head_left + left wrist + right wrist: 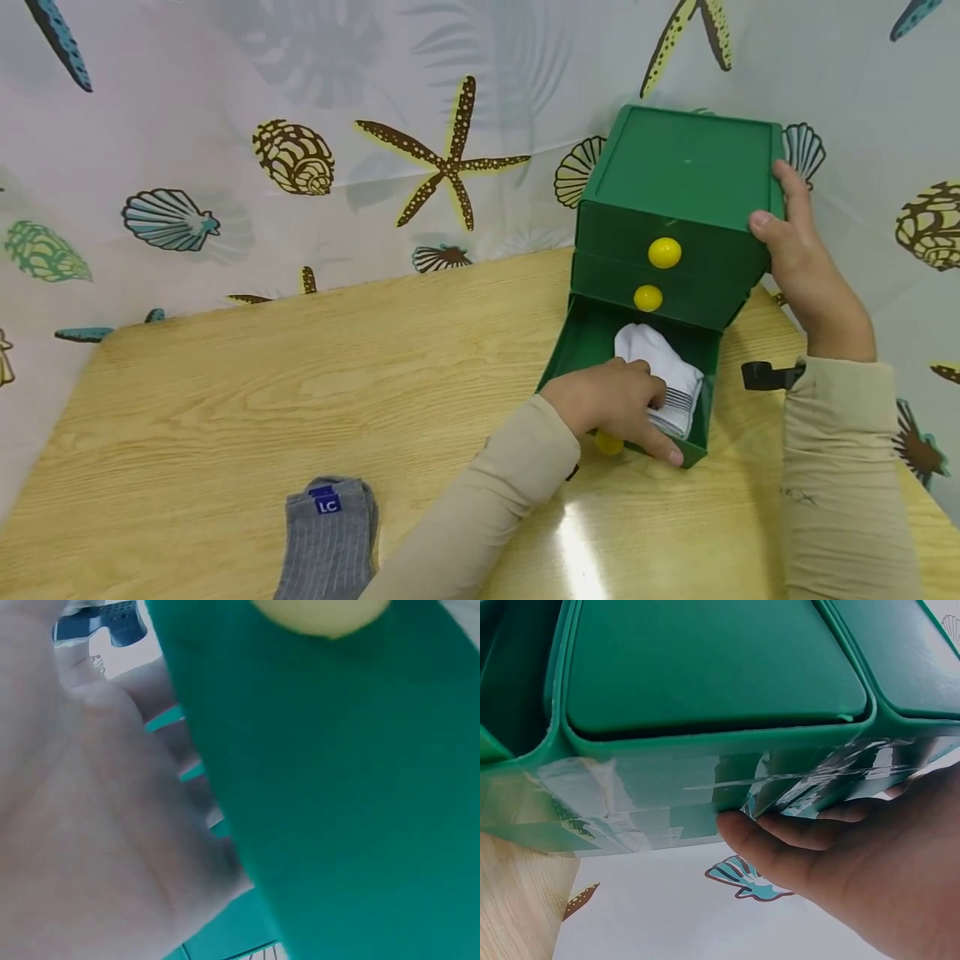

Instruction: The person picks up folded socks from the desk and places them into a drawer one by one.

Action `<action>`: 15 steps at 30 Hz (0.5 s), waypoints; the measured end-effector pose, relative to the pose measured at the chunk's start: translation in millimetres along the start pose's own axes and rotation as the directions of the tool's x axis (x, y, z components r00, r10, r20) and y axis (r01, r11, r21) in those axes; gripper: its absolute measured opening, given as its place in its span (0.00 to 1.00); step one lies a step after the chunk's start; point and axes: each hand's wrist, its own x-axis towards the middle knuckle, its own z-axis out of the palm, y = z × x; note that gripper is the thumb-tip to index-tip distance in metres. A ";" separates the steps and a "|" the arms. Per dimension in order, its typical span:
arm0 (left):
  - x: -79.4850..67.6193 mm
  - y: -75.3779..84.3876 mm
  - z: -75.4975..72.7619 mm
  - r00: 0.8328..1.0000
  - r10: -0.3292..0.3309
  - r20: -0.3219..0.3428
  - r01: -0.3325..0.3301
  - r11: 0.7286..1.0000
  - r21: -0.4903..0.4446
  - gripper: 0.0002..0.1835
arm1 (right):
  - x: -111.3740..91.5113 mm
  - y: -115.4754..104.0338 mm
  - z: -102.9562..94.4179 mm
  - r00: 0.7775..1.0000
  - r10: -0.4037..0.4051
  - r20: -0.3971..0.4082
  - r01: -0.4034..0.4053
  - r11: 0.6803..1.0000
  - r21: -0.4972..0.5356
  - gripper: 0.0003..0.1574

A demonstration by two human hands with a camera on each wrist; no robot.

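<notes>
My left hand [618,400] lies over the front wall of the pulled-out bottom drawer [562,358] of a green plastic drawer unit [686,171]. Its fingers curl inside the drawer and the thumb runs along the front rim; the left wrist view shows the palm against the green front panel [337,795]. Folded white socks [652,358] with dark stripes lie in the drawer, partly hidden by the fingers. My right hand [813,258] rests against the unit's right side, thumb at the top front corner. In the right wrist view its fingertips [739,829] touch the taped side wall.
Grey ribbed socks [330,533] with a blue label lie on the wooden table [300,400] at the lower left. Two upper drawers with yellow knobs [664,252] are closed. A shell-patterned cloth [300,67] hangs behind the table and unit.
</notes>
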 end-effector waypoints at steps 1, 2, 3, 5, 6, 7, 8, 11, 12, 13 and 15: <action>0.0 0.2 1.5 1.000 0.001 -0.004 -0.001 1.000 0.017 0.27 | -0.6 0.4 -0.1 1.000 0.002 0.000 -0.002 1.000 -0.001 0.49; 0.3 0.2 3.1 1.000 0.008 -0.012 -0.008 1.000 0.030 0.26 | -0.8 0.8 -0.3 1.000 0.001 0.000 -0.001 1.000 0.000 0.49; 0.8 0.5 4.4 1.000 0.017 -0.021 -0.016 0.999 0.043 0.24 | -1.0 0.9 -0.5 1.000 0.001 -0.001 -0.001 1.000 0.000 0.49; 2.2 0.2 7.4 0.998 0.052 -0.041 -0.049 0.997 0.057 0.20 | -0.8 1.0 -0.8 1.000 -0.003 -0.001 0.003 1.000 0.008 0.49; 3.1 -0.2 8.9 0.996 0.069 -0.048 -0.067 0.996 0.054 0.19 | -0.6 0.8 -0.8 1.000 -0.003 0.000 0.003 1.000 0.008 0.49; 3.9 -0.8 10.2 0.995 0.086 -0.054 -0.084 0.996 0.043 0.17 | -0.3 0.7 -0.8 1.000 -0.003 0.001 0.003 1.000 0.011 0.49; 4.3 -1.3 11.3 0.993 0.102 -0.060 -0.100 0.994 0.030 0.16 | 0.1 0.6 -0.7 1.000 -0.004 0.002 0.003 1.000 0.014 0.49; 4.8 -2.6 14.1 0.988 0.135 -0.075 -0.135 0.991 -0.001 0.13 | 0.6 0.6 -0.2 1.000 -0.004 0.007 0.004 1.000 0.015 0.49; 4.5 -2.6 14.6 0.987 0.137 -0.078 -0.138 0.990 -0.007 0.12 | 0.5 0.8 0.0 1.000 -0.004 0.008 0.003 1.000 0.018 0.49; 4.1 -2.4 15.1 0.987 0.141 -0.082 -0.142 0.990 -0.006 0.11 | 0.5 0.9 0.1 1.000 -0.002 0.009 0.002 1.000 0.021 0.49; 3.3 -1.7 16.0 0.986 0.138 -0.088 -0.139 0.990 -0.003 0.10 | 0.4 1.2 0.4 1.000 0.001 0.012 -0.002 1.000 0.026 0.49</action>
